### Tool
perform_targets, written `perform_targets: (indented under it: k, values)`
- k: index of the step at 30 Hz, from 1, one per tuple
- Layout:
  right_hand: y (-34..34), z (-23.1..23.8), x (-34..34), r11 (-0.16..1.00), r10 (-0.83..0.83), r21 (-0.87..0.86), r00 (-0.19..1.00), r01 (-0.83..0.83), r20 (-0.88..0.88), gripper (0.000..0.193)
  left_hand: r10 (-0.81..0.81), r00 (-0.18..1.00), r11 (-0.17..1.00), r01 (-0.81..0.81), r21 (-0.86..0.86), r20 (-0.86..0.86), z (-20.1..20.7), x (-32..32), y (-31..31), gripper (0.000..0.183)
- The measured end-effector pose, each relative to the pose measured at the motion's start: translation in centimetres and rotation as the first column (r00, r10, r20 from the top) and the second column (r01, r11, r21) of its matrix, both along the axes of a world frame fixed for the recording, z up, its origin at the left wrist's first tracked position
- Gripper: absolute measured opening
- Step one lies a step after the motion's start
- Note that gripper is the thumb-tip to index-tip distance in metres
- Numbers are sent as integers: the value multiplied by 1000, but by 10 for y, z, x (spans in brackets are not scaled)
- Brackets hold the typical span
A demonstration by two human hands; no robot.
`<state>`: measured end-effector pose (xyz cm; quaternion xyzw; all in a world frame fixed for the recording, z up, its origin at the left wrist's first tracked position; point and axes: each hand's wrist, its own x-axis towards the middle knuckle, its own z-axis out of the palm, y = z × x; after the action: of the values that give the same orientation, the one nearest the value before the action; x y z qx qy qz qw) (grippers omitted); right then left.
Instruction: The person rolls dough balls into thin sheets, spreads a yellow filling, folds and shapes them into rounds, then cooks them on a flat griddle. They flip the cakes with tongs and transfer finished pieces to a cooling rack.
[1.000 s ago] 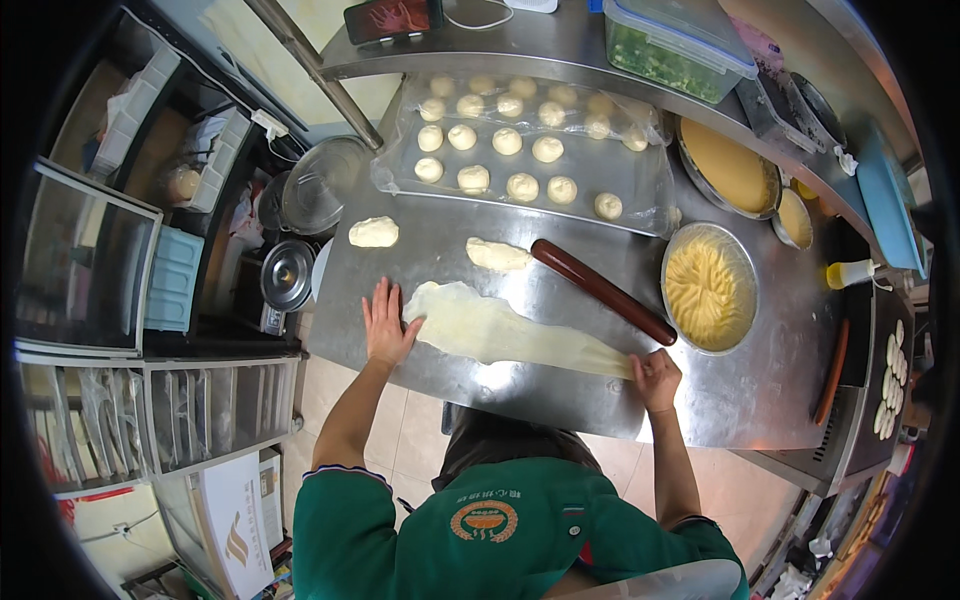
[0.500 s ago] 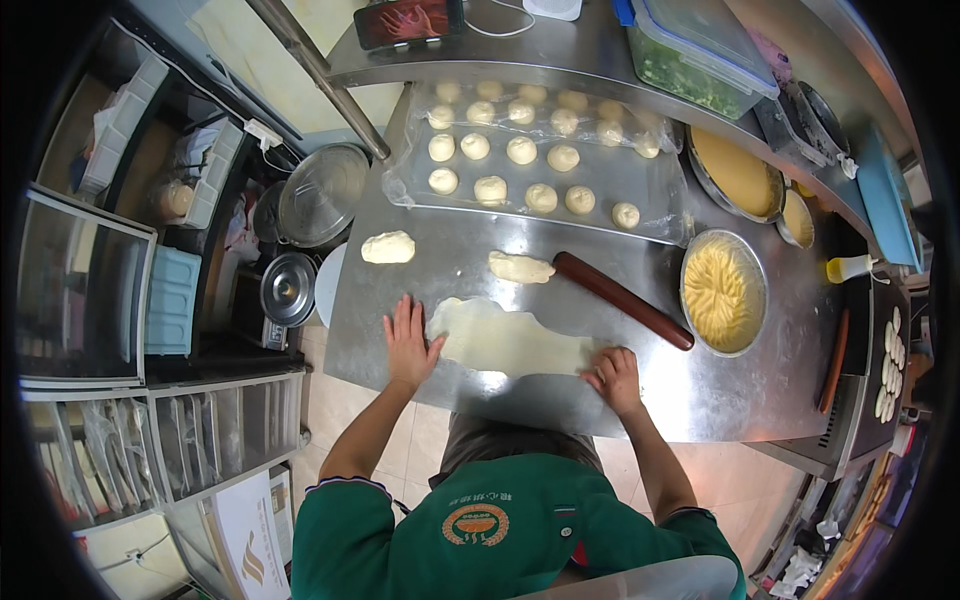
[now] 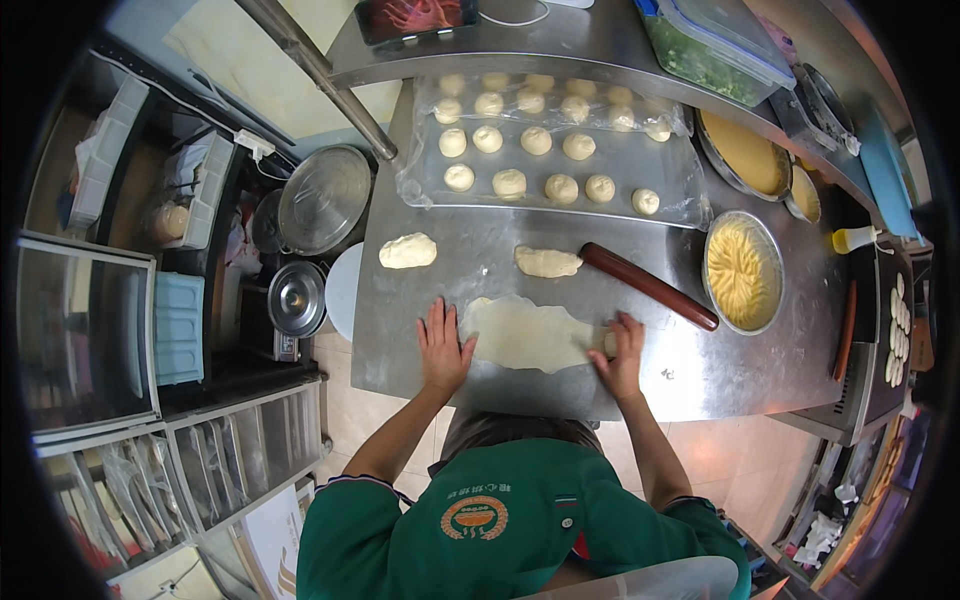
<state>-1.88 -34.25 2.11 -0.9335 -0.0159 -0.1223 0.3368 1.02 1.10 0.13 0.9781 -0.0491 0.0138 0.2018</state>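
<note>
A thin, pale dough sheet (image 3: 530, 335) with wavy edges lies flat on the steel table in front of me. My left hand (image 3: 443, 350) rests flat beside its left end, fingers spread and holding nothing. At the other end, my right hand (image 3: 622, 362) has the turned-up edge of the sheet between thumb and bent fingers; part of that edge is hidden. Beyond the sheet lies a flattened oval dough piece (image 3: 548, 262), touching the tip of a dark brown rolling pin (image 3: 650, 287). Another dough piece (image 3: 408, 251) sits farther left.
A tray (image 3: 600, 218) of several dough balls, partly under plastic film, stands at the back. Right of the rolling pin is a metal bowl of yellow filling (image 3: 743, 272). A raised shelf (image 3: 560, 50) spans the far side, and a lidded pot (image 3: 297, 298) stands left of the table.
The right end of the dough sheet has been turned inward, making the sheet shorter. My right hand has moved left relative to the table with it. The whole view has shifted slightly.
</note>
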Motion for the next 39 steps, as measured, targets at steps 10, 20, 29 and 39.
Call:
perform_targets:
  k: [10,20,29,39]
  values:
    - [50,2,34,799,587,-160,810,-579,1,32,-63,998,989,60,-132,-17,4,2,1,72]
    - [96,3,35,946,280,-211,948,-246,149,46,-523,851,851,519,-80,-48,13,34,2,86]
    - [103,8,58,940,325,-209,894,-270,307,39,-541,841,841,540,-21,0,12,36,17,87]
    - [147,-13,50,925,370,-125,926,-360,74,35,-471,882,882,471,-15,-12,3,21,31,88]
